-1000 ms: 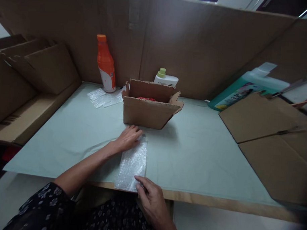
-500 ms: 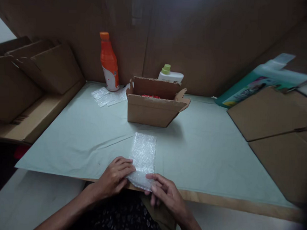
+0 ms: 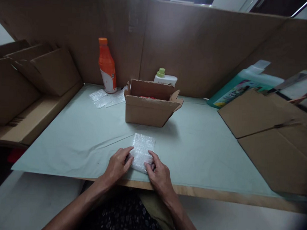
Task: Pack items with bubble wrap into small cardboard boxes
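A piece of bubble wrap lies folded on the pale green table cover, near the front edge. My left hand presses its left side and my right hand presses its near right corner, with the fingers of both on the wrap. Behind it stands an open cardboard box with something red showing inside.
An orange bottle and loose bubble wrap pieces sit at the back left. A white bottle with a green cap stands behind the box. Flat cardboard stacks lie right, with more cardboard left. A teal jug leans far right.
The long strip of bubble wrap has been folded over from the table's front edge into a shorter piece. My left hand came back from its far end; both hands now press the fold.
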Available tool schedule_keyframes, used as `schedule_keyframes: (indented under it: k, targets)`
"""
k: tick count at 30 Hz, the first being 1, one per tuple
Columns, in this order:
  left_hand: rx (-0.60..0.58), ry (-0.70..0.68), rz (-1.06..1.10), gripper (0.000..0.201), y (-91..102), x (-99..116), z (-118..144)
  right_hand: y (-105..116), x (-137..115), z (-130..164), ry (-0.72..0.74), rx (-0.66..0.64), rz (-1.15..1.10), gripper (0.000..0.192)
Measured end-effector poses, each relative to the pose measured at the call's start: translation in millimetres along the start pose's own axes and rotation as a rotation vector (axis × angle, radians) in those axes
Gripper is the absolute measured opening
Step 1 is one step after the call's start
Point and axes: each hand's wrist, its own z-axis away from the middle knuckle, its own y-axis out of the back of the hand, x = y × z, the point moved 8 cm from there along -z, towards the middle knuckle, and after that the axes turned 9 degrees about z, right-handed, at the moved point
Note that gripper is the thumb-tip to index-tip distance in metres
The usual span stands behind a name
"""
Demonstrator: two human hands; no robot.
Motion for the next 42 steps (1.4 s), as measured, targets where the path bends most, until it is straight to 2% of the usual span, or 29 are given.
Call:
schedule_keyframes:
  k: [2,4,6,8,10,12,14,16,18,21,23,25,27,30,31,33,35,37,40,42]
  targets:
    - [0.022,-0.041,-0.091,0.037,-4.8,2,-3,17,-13,8,0.115,0.152,0.122,0.039]
    - [0.013,-0.055,-0.142,0.038,-8.7,2,-5,26,-31,16,0.267,0.210,0.208,0.039]
    - [0.032,-0.088,-0.152,0.037,-6.6,5,-6,21,-46,19,0.401,0.126,0.252,0.040]
    - [0.063,-0.177,-0.117,0.033,0.3,14,-3,12,-52,17,0.458,0.008,0.255,0.035]
    - [0.027,-0.289,-0.031,0.033,5.3,25,4,8,-50,10,0.427,-0.061,0.210,0.029]
    - [-0.070,-0.342,0.067,0.037,6.5,32,13,9,-43,3,0.346,-0.125,0.107,0.027]
    - [-0.127,-0.298,0.124,0.038,6.6,31,17,7,-36,-1,0.256,-0.228,-0.019,0.027]
    - [-0.117,-0.214,0.125,0.035,5.3,26,16,6,-31,-2,0.186,-0.298,-0.094,0.026]
    - [-0.091,-0.151,0.079,0.034,0.1,20,9,13,-27,-3,0.160,-0.224,-0.037,0.025]
    - [-0.069,-0.105,-0.046,0.032,-11.4,16,-7,27,-32,1,0.219,-0.002,0.153,0.022]
    - [-0.045,-0.072,-0.099,0.030,-14.3,14,-14,25,-39,6,0.294,0.012,0.222,0.028]
    - [0.004,-0.028,-0.050,0.032,-10.2,12,-16,17,-40,8,0.332,-0.027,0.263,0.033]
    - [0.081,0.067,0.110,0.039,-0.9,6,-10,13,-35,7,0.314,-0.040,0.268,0.030]
    - [0.186,0.332,0.510,0.055,5.2,-11,11,14,-23,1,0.245,-0.004,0.135,0.024]
    - [0.183,0.420,0.665,0.061,0.4,-14,18,14,-20,0,0.214,0.001,0.066,0.023]
    - [0.100,0.511,0.957,0.067,-16.6,-9,28,10,-15,0,0.156,-0.031,-0.080,0.020]
    - [-0.007,0.496,1.145,0.061,-32.3,6,31,2,-15,3,0.113,-0.107,-0.217,0.019]
    - [-0.050,0.458,1.221,0.052,-40.6,16,30,-4,-16,8,0.101,-0.170,-0.295,0.019]
    - [-0.035,0.447,1.127,0.045,-42.4,14,25,3,-12,11,0.102,-0.163,-0.267,0.018]
    - [-0.039,0.389,0.942,0.042,-39.0,12,20,12,-4,8,0.063,-0.163,-0.302,0.034]
